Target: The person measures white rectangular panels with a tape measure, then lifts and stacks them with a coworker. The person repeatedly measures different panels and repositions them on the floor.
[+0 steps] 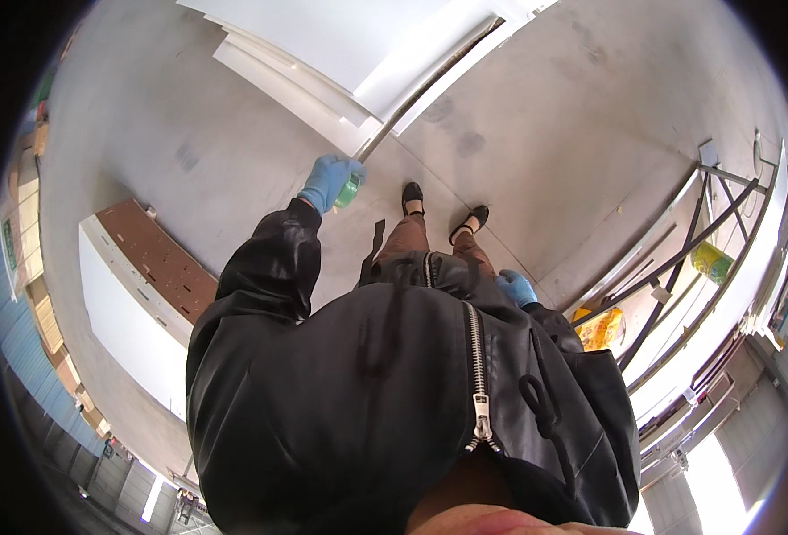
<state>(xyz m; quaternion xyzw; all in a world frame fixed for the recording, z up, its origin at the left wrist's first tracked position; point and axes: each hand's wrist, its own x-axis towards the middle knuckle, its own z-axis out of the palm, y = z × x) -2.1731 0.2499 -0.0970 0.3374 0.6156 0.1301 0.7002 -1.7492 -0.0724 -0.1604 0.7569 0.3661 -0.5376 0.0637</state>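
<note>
My left hand (326, 181), in a light blue glove, is closed around a green roll of tape (347, 191). Just beyond its fingers is the near end of a long dark bar (412, 102), which runs along the edge of a stack of white panels (322, 40). Whether the fingers touch that bar I cannot tell. My right hand (517, 287), gloved in the same blue, hangs beside my right thigh with nothing seen in it. Its fingers look loose and apart, partly hidden by the angle.
At the left lie a brown panel (157, 254) with small holes and a white panel (126, 308). A dark metal frame (679, 259) stands on the right, near a yellow bag (597, 328) and a yellow-green package (711, 262). Concrete floor (536, 160) surrounds my feet.
</note>
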